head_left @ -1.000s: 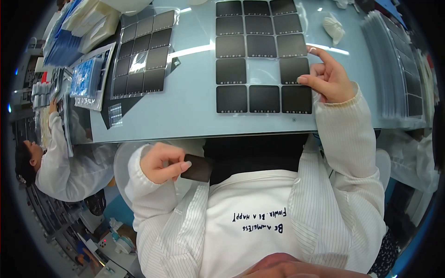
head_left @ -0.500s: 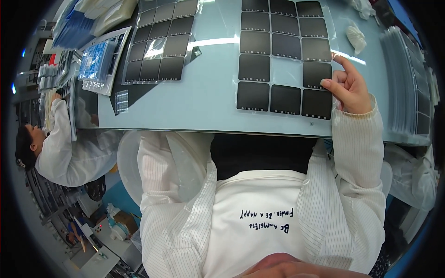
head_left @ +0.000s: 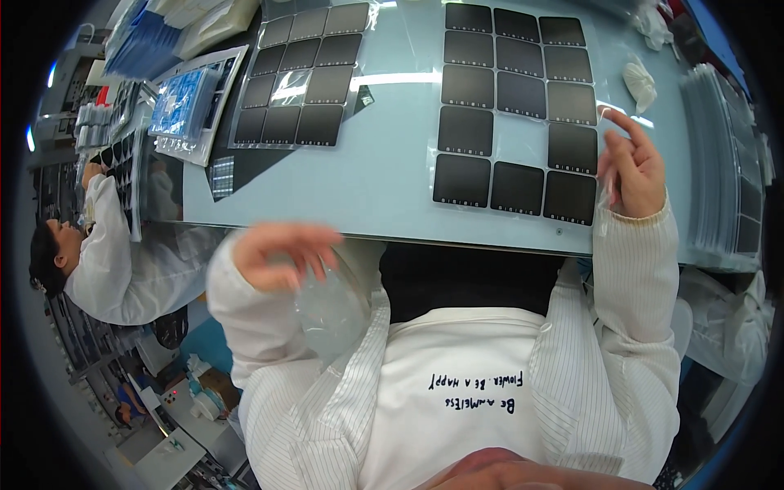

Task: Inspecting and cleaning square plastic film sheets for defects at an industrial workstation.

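A clear sheet bearing rows of dark square pieces lies on the table before me. One cell in its middle column, second row from the near end, shows only bare light surface. Beside the sheet's right edge is my right hand, index finger stretched out and the other fingers loosely bent, holding nothing I can see. A thin clear flap shows by those fingers; whether they touch it I cannot make out. My left hand, blurred, hovers at the table's near edge with fingers extended and apart, and nothing shows in it.
Another sheet of dark squares lies to the left, near blue-and-white packs and stacked sleeves. At the right stand a tall stack of clear sheets and a crumpled white wad. A co-worker sits at far left.
My left hand has risen from below the table edge into view. My right thumb has come off the sheet's dark square. The whole view has shifted slightly.
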Demonstrator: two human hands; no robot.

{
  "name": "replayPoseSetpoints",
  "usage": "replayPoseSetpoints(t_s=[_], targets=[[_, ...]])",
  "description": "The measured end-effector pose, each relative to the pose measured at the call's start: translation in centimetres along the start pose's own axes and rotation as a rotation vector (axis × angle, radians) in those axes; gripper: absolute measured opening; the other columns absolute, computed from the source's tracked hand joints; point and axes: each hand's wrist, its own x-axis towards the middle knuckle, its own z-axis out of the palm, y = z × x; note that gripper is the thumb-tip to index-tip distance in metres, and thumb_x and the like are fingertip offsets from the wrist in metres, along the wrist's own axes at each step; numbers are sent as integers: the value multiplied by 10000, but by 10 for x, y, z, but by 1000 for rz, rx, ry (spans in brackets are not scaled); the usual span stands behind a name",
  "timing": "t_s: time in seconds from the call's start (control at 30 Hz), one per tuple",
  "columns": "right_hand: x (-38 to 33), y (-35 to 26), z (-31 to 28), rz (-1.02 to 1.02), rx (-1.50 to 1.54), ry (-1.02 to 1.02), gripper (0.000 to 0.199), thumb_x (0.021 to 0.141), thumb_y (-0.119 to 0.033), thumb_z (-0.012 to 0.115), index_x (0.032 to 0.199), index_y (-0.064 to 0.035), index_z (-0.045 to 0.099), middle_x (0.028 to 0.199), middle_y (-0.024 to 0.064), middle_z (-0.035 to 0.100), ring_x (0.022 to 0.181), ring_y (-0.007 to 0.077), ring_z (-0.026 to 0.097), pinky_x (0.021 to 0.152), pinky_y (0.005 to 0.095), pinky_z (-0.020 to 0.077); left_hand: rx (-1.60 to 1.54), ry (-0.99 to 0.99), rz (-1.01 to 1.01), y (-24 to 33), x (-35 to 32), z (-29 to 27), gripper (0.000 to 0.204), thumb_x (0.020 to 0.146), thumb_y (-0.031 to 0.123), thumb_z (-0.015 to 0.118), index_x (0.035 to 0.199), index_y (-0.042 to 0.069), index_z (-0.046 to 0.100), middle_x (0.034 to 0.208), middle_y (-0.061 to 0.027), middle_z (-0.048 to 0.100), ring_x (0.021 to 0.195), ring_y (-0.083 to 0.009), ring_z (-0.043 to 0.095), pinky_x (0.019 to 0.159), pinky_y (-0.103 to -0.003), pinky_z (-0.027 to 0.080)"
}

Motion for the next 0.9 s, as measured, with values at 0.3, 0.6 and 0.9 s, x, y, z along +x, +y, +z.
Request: replayPoseSetpoints(t_s=[0.3,0.6,0.9], targets=[[8,8,-15,-272,-125,335,269,891,-177,557,1094,-1,563,555,-17,511,374,-4,322,363,147,227,407,1306,-123,-33,51,-168,597,722,357,726,1171,9,539,1111,-121,587,1004,-190,560,894,-279,414],[9,8,-13,-246,-218,344,229,884,-163,564,1059,-15,575,571,-10,517,386,5,330,373,148,244,694,1429,-596,-14,104,-200,740,604,474,776,1157,34,554,1105,-140,596,1006,-264,576,922,-346,421],[11,2,-12,-247,-170,294,208,880,-153,568,1034,-15,586,579,-3,525,391,9,350,369,151,257,1034,1547,-604,-34,106,-205,243,810,311,596,849,79,658,887,-148,651,873,-326,608,774,-415,452]])
